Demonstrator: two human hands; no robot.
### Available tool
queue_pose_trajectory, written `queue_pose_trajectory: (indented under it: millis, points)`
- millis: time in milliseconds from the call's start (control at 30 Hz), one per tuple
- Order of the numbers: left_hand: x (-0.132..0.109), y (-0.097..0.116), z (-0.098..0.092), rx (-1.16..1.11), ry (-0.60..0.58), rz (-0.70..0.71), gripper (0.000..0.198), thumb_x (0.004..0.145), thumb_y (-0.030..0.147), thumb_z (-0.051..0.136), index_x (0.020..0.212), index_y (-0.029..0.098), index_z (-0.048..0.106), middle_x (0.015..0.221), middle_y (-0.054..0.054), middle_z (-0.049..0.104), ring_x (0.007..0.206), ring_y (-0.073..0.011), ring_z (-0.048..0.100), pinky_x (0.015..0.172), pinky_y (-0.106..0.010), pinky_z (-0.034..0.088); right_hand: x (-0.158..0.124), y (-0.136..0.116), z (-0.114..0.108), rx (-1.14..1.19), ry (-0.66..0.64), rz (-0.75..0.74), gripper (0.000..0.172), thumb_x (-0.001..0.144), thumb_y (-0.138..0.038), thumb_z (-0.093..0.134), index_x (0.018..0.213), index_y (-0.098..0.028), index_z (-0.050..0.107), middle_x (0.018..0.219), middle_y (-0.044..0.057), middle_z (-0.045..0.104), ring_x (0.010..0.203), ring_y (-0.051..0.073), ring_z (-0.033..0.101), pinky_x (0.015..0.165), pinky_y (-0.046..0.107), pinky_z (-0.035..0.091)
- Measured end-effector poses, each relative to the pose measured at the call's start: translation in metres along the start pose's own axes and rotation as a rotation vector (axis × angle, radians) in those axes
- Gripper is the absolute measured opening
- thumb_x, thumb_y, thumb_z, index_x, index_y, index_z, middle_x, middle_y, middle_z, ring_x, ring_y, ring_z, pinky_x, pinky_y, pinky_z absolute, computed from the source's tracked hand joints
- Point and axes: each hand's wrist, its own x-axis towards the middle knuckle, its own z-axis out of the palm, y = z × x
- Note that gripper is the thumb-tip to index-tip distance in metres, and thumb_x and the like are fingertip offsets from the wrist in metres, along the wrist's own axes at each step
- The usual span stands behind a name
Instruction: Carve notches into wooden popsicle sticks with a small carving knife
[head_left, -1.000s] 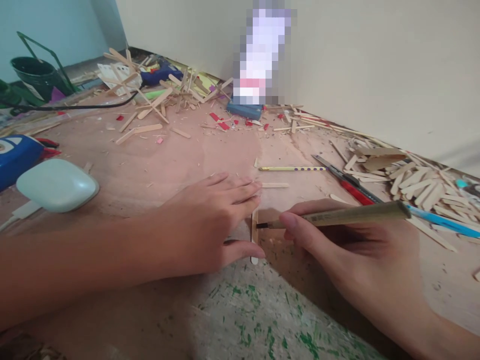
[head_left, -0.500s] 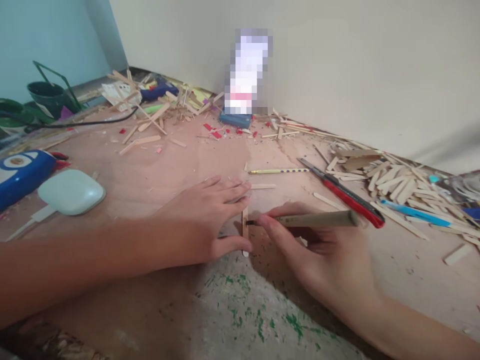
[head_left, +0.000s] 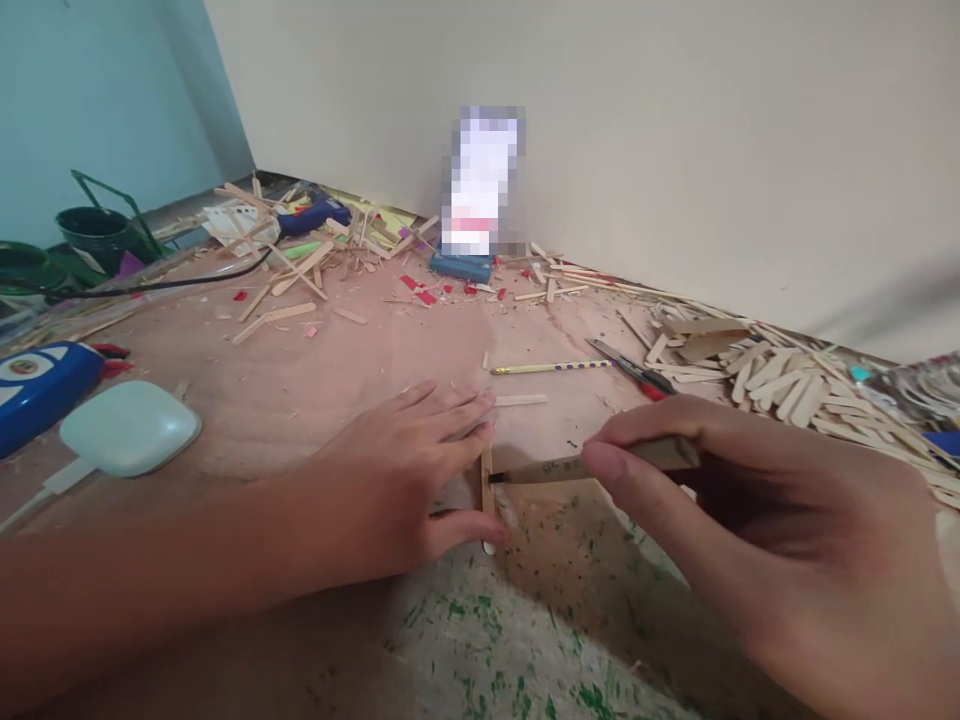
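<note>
My left hand (head_left: 442,465) lies flat with its fingers stretched out, palm down on the table. Its fingertips and thumb press on a narrow wooden craft stick (head_left: 487,500), which is partly hidden beneath them and has a pale rounded near end. My right hand (head_left: 757,520) is closed round a slim tool with a brown handle (head_left: 547,469) and a thin dark tip. That tip touches the stick between my left thumb and forefinger. Whether it is a blade or a pen point, I cannot tell. A second stick (head_left: 525,400) lies just beyond my left fingertips.
Beyond the hands lie a patterned pencil (head_left: 551,367) and a red-black utility knife (head_left: 630,370), partly covered by my right hand. Craft sticks (head_left: 795,385) are heaped at right. A white charger-like block (head_left: 131,428) sits left; a lit phone (head_left: 484,185) leans on the wall.
My right hand has shifted right and nearer, gripping the tool farther back from its tip. The tip stays on the stick. My left hand holds its place; the whole view has tilted slightly upward.
</note>
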Motion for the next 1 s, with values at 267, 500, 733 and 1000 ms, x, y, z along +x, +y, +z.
queue_pose_trajectory:
  millis: [267,500,733,1000]
  points:
    - [0.001,0.001,0.001,-0.014,-0.009,-0.004,0.077,0.101,0.065,0.069,0.149,0.006,0.063,0.166,-0.019,0.052,0.157,-0.0339,0.051,0.133,-0.059,0.040,0.005,0.022,-0.008,0.114,-0.083,0.142,0.024,0.094,-0.048,0.081,0.080,-0.029,0.078,0.064,-0.003,0.069,0.050,0.011,0.057,0.045,0.023,0.042]
    - [0.002,0.001,0.002,0.028,0.063,0.022,0.078,0.096,0.065,0.076,0.144,0.005,0.067,0.161,-0.020,0.058,0.151,-0.0359,0.057,0.129,-0.056,0.046,0.016,0.032,-0.024,0.025,-0.341,0.129,0.037,0.093,-0.060,0.077,0.076,-0.027,0.081,0.063,0.001,0.073,0.048,0.014,0.060,0.040,0.024,0.042]
    - [0.002,0.001,0.001,0.034,0.044,0.029,0.078,0.098,0.065,0.074,0.146,0.004,0.065,0.161,-0.021,0.057,0.152,-0.0360,0.056,0.128,-0.057,0.047,0.014,0.041,-0.011,-0.113,-0.496,-0.082,0.030,0.103,-0.050,0.068,0.104,-0.028,0.088,0.099,0.005,0.087,0.081,0.023,0.081,0.067,0.033,0.066]
    - [0.001,-0.001,0.001,-0.004,0.061,0.041,0.075,0.099,0.064,0.072,0.144,0.003,0.067,0.158,-0.023,0.059,0.151,-0.0369,0.057,0.128,-0.056,0.047,0.022,0.020,-0.012,-0.137,-0.438,-0.175,0.019,0.096,-0.031,0.070,0.093,-0.034,0.089,0.084,-0.001,0.085,0.062,0.019,0.077,0.051,0.028,0.056]
